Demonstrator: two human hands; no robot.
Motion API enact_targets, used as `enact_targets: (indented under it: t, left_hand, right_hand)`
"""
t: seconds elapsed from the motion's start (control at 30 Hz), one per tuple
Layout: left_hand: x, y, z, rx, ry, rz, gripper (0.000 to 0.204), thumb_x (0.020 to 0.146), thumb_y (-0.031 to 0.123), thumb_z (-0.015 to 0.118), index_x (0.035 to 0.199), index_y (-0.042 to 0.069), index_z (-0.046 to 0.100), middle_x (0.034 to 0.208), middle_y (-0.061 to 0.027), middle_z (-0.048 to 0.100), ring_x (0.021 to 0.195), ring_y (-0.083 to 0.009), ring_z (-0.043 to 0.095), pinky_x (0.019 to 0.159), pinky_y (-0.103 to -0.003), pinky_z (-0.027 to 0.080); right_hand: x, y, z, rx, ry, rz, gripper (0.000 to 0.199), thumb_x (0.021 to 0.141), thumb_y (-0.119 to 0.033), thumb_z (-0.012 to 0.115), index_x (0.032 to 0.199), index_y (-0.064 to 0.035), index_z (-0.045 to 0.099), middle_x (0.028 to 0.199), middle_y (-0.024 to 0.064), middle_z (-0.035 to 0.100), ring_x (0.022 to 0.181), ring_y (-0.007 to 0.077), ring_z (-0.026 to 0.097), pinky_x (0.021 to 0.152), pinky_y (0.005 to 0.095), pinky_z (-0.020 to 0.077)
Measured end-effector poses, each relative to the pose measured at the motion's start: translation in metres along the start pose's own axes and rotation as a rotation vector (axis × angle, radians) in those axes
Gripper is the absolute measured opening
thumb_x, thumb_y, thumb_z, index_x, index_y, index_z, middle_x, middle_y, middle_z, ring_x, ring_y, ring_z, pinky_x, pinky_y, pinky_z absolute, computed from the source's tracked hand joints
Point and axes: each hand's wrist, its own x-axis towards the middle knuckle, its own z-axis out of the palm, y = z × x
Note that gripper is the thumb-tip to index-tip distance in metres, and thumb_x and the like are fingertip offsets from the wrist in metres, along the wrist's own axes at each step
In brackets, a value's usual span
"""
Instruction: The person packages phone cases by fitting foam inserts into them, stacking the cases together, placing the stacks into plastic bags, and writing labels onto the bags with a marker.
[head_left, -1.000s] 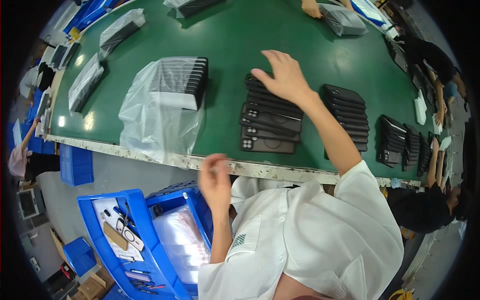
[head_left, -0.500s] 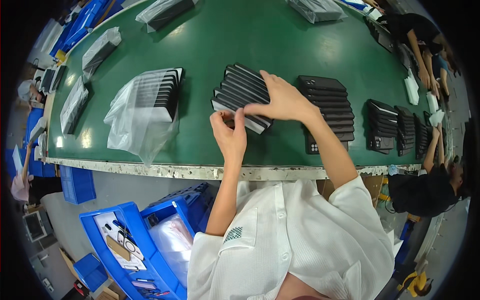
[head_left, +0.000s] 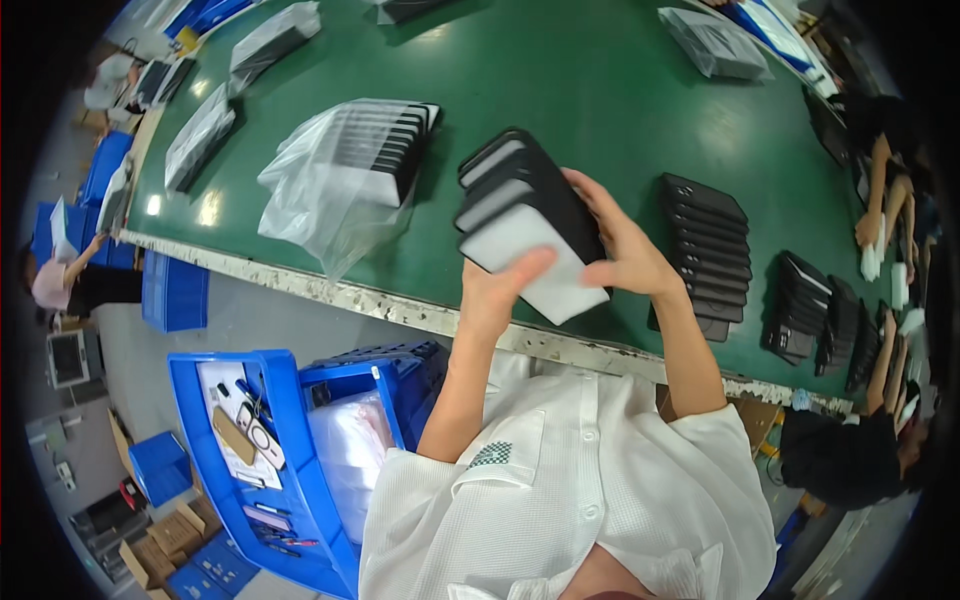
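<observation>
Both hands hold a stack of flat black cases (head_left: 525,215) lifted above the near edge of the green table (head_left: 600,90); the lowest one shows a pale inner face. My left hand (head_left: 500,290) grips the stack from below at its near end. My right hand (head_left: 625,250) clasps its right side, fingers spread along the edge. To the left lies a clear plastic bag (head_left: 335,180) with a row of black cases inside. To the right, a fanned row of black cases (head_left: 710,245) rests on the table.
More rows of black cases (head_left: 825,315) lie at the far right, where other people's arms (head_left: 885,190) work. Wrapped bundles (head_left: 205,135) sit on the table's left and far side. Blue crates (head_left: 300,450) stand on the floor below the table edge.
The stack, which lay on the table under both hands, has been picked up and drawn toward me, tilted so its pale underside shows. One second ago my left hand was off the table.
</observation>
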Motion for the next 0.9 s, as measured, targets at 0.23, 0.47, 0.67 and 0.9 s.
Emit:
enact_targets:
  t: [0.23, 0.47, 0.67, 0.9]
  left_hand:
    - [0.001, -0.067, 0.0, 0.757, -0.081, 0.515, 0.143, 0.073, 0.019, 0.097, 0.168, -0.007, -0.007, 0.157, -0.0311, 0.041, 0.146, -0.0489, 0.044, 0.123, -0.058, 0.037]
    - [-0.01, -0.057, -0.01, 1.059, 0.001, 0.794, 0.113, 0.073, 0.021, 0.093, 0.161, 0.0, 0.027, 0.153, -0.0282, 0.043, 0.138, -0.0499, 0.049, 0.118, -0.057, 0.04]
    - [0.006, -0.04, -0.034, 1.393, -0.341, 1.522, 0.059, 0.089, 0.012, 0.073, 0.142, 0.026, 0.052, 0.155, -0.0148, 0.051, 0.138, -0.039, 0.056, 0.121, -0.063, 0.041]
    - [0.039, 0.051, -0.078, 1.65, 0.249, 0.925, 0.064, 0.088, 0.007, 0.068, 0.15, 0.008, 0.052, 0.156, -0.0218, 0.048, 0.149, -0.0428, 0.041, 0.122, -0.064, 0.031]
  right_hand:
    - [0.014, 0.06, 0.016, 0.847, 0.094, 0.261, 0.084, 0.111, -0.072, 0.034, 0.153, -0.0017, 0.052, 0.151, 0.0127, 0.058, 0.141, 0.0235, 0.056, 0.118, 0.0375, 0.0455]
    - [-0.003, 0.0, 0.017, 1.18, 0.018, 0.279, 0.084, 0.112, -0.069, 0.028, 0.152, 0.0, 0.055, 0.163, 0.0178, 0.05, 0.144, 0.0282, 0.055, 0.124, 0.0416, 0.0416]
    - [-0.057, -0.011, -0.049, 0.656, -0.22, 0.793, 0.084, 0.1, -0.042, 0.069, 0.165, -0.0004, 0.037, 0.16, 0.0197, 0.052, 0.138, 0.0285, 0.062, 0.119, 0.0431, 0.0496]
    - [-0.016, -0.043, -0.009, 0.408, -0.102, 0.431, 0.102, 0.085, -0.033, 0.079, 0.169, -0.0011, 0.029, 0.164, 0.0225, 0.046, 0.148, 0.0315, 0.052, 0.122, 0.0408, 0.0425]
